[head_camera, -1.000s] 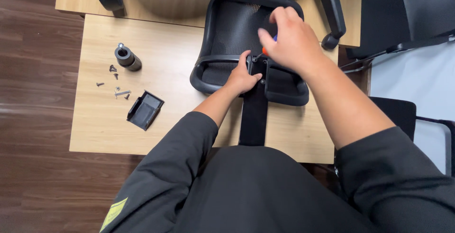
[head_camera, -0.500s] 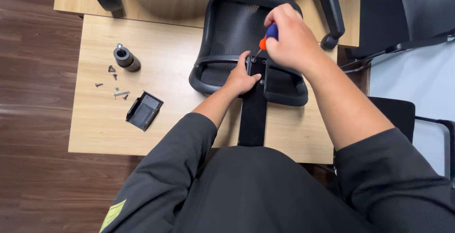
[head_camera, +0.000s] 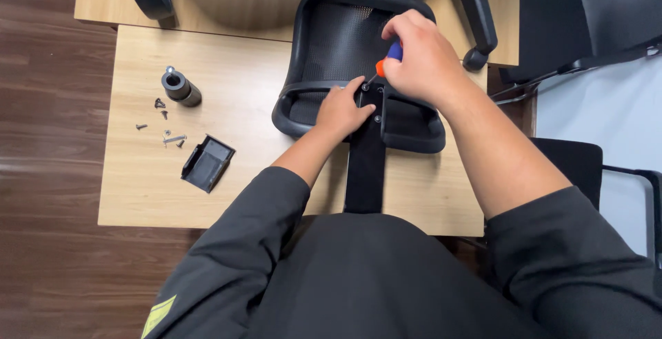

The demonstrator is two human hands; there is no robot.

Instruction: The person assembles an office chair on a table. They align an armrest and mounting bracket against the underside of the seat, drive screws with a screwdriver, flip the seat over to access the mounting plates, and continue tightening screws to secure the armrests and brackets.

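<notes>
Black mesh chair back (head_camera: pixel 338 42) on counter (head_camera: pixel 241 173); right hand (head_camera: pixel 420 60) clenched around screwdriver (head_camera: pixel 386 61), left hand (head_camera: pixel 343 108) steadying bracket (head_camera: pixel 376 97); spare screws (head_camera: pixel 169 137) unfitted.

A matt black plastic chair back (head_camera: pixel 324 108) with woven mesh cloth is lying on a pale, smooth wood-grain tabletop (head_camera: pixel 241 77). The right hand (head_camera: pixel 424 60) is gripping a screwdriver (head_camera: pixel 386 62) with a glossy blue-and-orange plastic handle. Shiny metal screws (head_camera: pixel 172 137) are glinting at far left beside a matt black plastic cover (head_camera: pixel 207 163) and a dull cylinder (head_camera: pixel 181 89).
</notes>
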